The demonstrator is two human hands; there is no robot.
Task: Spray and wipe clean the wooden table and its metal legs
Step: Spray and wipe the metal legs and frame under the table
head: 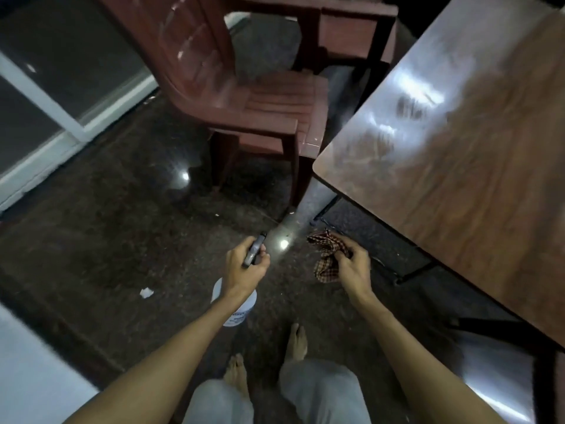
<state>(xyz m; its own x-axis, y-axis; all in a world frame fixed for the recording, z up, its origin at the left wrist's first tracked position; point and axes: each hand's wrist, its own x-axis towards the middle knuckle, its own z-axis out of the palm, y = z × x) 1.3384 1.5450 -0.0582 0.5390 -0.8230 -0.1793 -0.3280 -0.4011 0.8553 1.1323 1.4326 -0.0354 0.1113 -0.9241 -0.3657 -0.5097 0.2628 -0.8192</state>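
Two knees in pale grey trousers (321,396) fill the bottom edge, with bare feet (297,341) just beyond them on a dark speckled floor (107,240). Both forearms reach forward and down.

The left hand (244,266) has its grip closed round the neck of a white spray bottle (236,304). A finger is curled at the trigger and the dark nozzle aims ahead toward the foot of the table. The right hand (351,267) has its grip bunched round a red-and-cream checked cloth (328,255), held off the floor, near the nozzle but not touching it.

Just ahead of both hands, a grey metal table leg (315,203) drops from the near corner of the wooden table (443,148). The tabletop spreads up the right side, glossy and streaked. A maroon plastic chair (244,102) stands just beyond that corner.

The step in hand looks like spraying the lower part of this leg. The next move probably calls for bringing the cloth onto the leg and rubbing along it, reaching round its far side, which is hidden here.
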